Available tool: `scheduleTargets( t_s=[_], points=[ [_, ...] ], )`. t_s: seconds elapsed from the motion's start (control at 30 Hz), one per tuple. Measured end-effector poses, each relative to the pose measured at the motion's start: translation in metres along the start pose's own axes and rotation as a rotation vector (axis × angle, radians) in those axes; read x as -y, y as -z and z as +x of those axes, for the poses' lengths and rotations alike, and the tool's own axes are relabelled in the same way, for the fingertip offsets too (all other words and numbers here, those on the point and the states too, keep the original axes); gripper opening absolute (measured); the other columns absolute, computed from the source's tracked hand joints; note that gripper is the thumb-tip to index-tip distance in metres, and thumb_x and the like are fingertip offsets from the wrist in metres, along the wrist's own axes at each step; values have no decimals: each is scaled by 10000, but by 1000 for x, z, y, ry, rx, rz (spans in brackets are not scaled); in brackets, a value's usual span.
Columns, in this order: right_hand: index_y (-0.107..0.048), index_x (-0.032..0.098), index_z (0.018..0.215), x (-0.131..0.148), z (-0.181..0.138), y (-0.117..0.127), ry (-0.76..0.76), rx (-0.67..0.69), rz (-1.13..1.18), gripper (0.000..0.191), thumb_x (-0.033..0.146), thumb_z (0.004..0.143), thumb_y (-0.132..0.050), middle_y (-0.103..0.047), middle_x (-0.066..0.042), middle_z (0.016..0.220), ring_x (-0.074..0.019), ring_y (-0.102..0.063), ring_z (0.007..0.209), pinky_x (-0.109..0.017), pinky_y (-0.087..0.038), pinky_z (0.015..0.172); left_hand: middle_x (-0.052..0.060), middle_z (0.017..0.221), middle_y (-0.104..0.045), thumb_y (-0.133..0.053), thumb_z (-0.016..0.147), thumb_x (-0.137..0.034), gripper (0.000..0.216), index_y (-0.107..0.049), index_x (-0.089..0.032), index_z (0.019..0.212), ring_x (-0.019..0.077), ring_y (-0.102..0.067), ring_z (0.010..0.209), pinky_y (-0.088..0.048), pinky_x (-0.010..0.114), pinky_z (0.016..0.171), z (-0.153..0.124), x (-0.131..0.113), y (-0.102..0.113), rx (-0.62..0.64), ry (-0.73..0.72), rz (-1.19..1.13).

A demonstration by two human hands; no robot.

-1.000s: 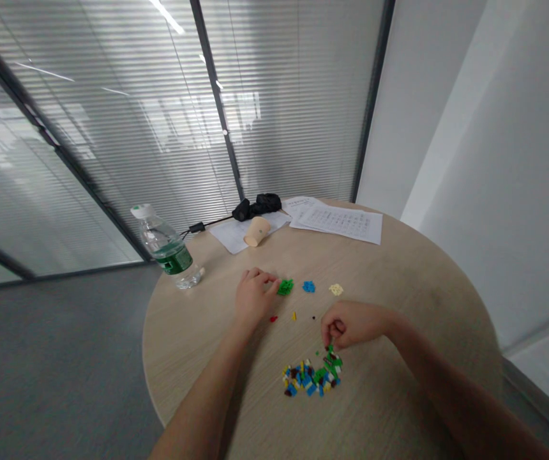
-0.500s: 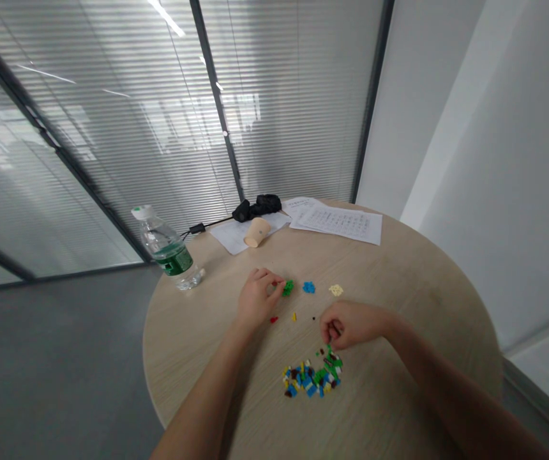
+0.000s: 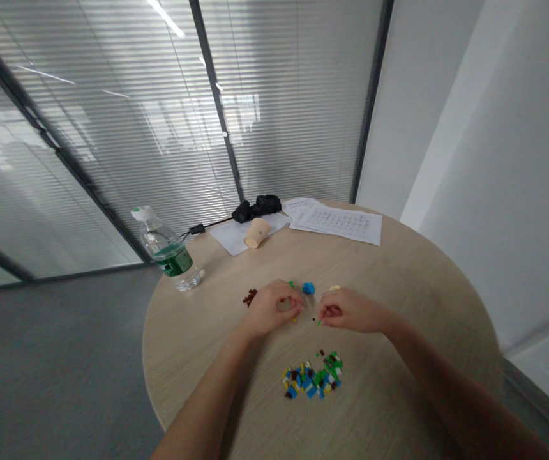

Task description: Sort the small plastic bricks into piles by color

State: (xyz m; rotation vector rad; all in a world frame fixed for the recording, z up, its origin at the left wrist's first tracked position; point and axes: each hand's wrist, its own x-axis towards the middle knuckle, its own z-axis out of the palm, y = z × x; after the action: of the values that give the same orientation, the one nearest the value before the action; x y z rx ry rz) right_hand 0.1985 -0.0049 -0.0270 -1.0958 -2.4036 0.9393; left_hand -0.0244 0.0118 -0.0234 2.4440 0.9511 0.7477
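Observation:
A mixed heap of small coloured bricks (image 3: pixel 313 377) lies on the round wooden table (image 3: pixel 413 281) near me. Farther out sit sorted little groups: brown bricks (image 3: pixel 249 297), a blue group (image 3: pixel 308 287), a cream group (image 3: pixel 334 288) partly behind my right hand, and a green group mostly hidden by my left hand. My left hand (image 3: pixel 274 308) is curled, fingers pinched together beside the green group. My right hand (image 3: pixel 346 310) is closed in a pinch on a tiny green brick (image 3: pixel 319 322), just above the table, close to my left fingertips.
A water bottle (image 3: pixel 165 249) stands at the table's left edge. At the back lie a tipped paper cup (image 3: pixel 256 232), printed sheets (image 3: pixel 339 222) and a black object with a cable (image 3: pixel 256 206). Glass walls with blinds are behind; a white wall is on the right.
My right hand has lifted off the mixed heap and moved up-left with a tiny green brick. My left hand shifted right over the green group, uncovering the brown bricks.

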Motion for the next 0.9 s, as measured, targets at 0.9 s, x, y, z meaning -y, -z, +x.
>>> scheduleTargets(
  t_s=[0.9],
  points=[
    [-637, 184, 916, -4, 16, -10, -182, -413, 689, 213, 257, 720, -594, -663, -9, 709, -109, -526, 584, -241, -411, 564, 41, 850, -640, -615, 781, -227, 84, -666, -175, 740, 190, -537, 852, -428, 324, 795, 2, 37, -4, -396, 323, 330]
  ],
)
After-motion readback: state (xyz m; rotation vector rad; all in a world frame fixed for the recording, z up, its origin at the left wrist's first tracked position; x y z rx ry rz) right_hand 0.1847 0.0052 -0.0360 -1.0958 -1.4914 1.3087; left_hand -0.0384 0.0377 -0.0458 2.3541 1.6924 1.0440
